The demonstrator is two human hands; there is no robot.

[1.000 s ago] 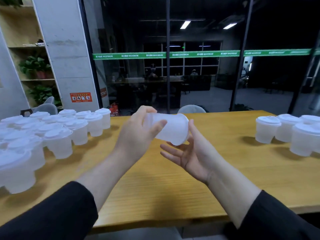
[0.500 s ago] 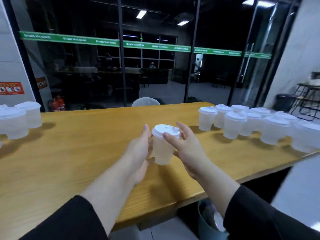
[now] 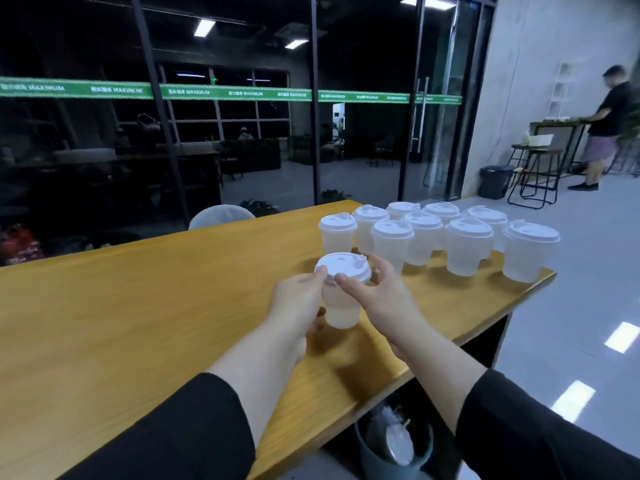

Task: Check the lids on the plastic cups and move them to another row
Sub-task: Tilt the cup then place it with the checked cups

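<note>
Cup (image 3: 341, 306) sits upright between my hands, its lid (image 3: 343, 267) on top, just above or on the tabletop (image 3: 138, 323); I cannot tell whether its base touches. My left hand (image 3: 298, 306) wraps its side, the thumb at the lid's rim; my right hand (image 3: 377, 296) curls loosely around the other side, fingertips (image 3: 341, 279) at the rim, so both grips have it. Its long axis stands vertical. The checked group (image 3: 440, 233) lies just beyond and to the right, nearer my right hand, so I judge the move goes that way. Half a second ago the cup was held the same way but farther from that group; a second ago it lay tilted sideways in my hands.
</note>
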